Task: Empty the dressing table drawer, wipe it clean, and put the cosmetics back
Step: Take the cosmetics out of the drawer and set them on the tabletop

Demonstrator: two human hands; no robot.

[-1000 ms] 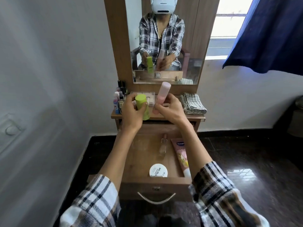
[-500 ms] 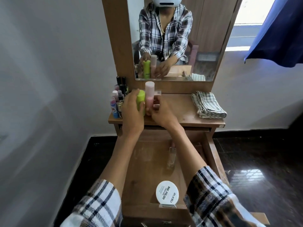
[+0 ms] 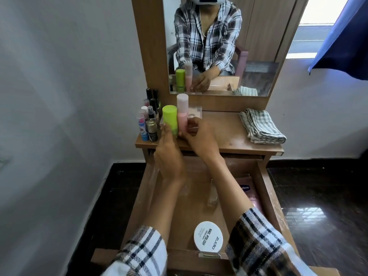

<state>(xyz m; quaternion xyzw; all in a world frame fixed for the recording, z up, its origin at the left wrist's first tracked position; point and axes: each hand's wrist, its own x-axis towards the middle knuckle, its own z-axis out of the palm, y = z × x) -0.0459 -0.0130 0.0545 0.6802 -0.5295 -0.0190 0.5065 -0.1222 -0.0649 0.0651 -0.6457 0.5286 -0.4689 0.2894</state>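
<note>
**Two bottles reach the tabletop as drawer clear-out continues**

Two bottles — green bottle [image 3: 170, 120] and pink bottle [image 3: 182, 114] — now stand on the dressing table [image 3: 229, 134] at 11 o'clock, having been held in the air a second ago. Left hand [image 3: 169, 156], fingers loose, touches the green one; right hand [image 3: 199, 134] pinches the pink. A careless withdrawal could topple them into the small bottles [image 3: 149, 120] beside. The drawer [image 3: 266, 192] still holds a round tin [image 3: 208, 237] and pink tube [image 3: 250, 192].

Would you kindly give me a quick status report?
Left hand open beside green bottle. Right hand pinches pink bottle. Drawer not yet emptied.
</note>
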